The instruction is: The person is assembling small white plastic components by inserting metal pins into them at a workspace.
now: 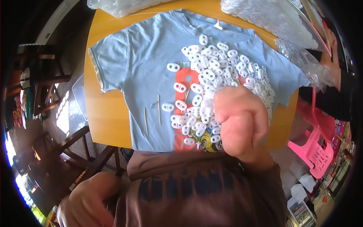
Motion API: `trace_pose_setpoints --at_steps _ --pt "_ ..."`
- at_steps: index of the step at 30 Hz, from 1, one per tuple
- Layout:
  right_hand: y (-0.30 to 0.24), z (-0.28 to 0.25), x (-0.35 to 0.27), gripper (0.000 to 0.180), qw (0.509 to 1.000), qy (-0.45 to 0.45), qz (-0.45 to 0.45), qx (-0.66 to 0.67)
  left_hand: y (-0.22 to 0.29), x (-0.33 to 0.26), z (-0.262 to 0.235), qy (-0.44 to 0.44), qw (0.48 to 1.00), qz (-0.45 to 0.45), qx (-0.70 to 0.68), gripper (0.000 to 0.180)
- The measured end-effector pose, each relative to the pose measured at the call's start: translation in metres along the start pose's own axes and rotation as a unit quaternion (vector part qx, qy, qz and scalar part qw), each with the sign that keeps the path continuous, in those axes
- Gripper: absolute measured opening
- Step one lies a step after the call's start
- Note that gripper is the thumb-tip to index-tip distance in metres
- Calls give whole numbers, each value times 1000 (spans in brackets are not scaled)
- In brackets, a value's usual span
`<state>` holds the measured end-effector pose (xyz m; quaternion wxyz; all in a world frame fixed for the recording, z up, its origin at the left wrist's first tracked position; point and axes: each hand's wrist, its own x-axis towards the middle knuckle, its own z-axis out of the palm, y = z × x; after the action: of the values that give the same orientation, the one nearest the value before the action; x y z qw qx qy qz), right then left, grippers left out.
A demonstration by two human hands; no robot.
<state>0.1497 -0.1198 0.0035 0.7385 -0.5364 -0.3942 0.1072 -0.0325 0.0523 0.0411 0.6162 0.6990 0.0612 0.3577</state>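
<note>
My right hand [242, 119] is raised over a pile of small white oval plastic pieces [217, 66], most showing two holes. Its fingers are curled in, and the pinch sits beside blurred white pieces, so I cannot make out what it holds. The pile lies on a light blue T-shirt [147, 56] spread on a table. Left of the pile are a few loose pieces and thin wooden sticks [159, 109], with a small clear bit near one. At the lower left, beside my brown shirt, my left hand [89, 200] is blurred and its fingers are not distinct.
The wooden table [106, 121] shows around the shirt. Bags of white pieces [264, 22] and a clear container [121, 5] stand at the far edge. Crumpled clear plastic [302, 60] lies at the right, near another person's arm [332, 45]. A pink plastic chair [314, 143] stands beyond.
</note>
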Motion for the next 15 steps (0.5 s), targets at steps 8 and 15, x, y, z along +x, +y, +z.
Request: trace_pose_setpoints --at_steps 8,15 --pt "-12 -2 -2 10 999 16 -24 18 14 -16 -4 -104 993 -6 -46 13" --pt "-41 -10 -12 14 999 16 -5 34 32 -11 1 -194 978 17 -68 15"
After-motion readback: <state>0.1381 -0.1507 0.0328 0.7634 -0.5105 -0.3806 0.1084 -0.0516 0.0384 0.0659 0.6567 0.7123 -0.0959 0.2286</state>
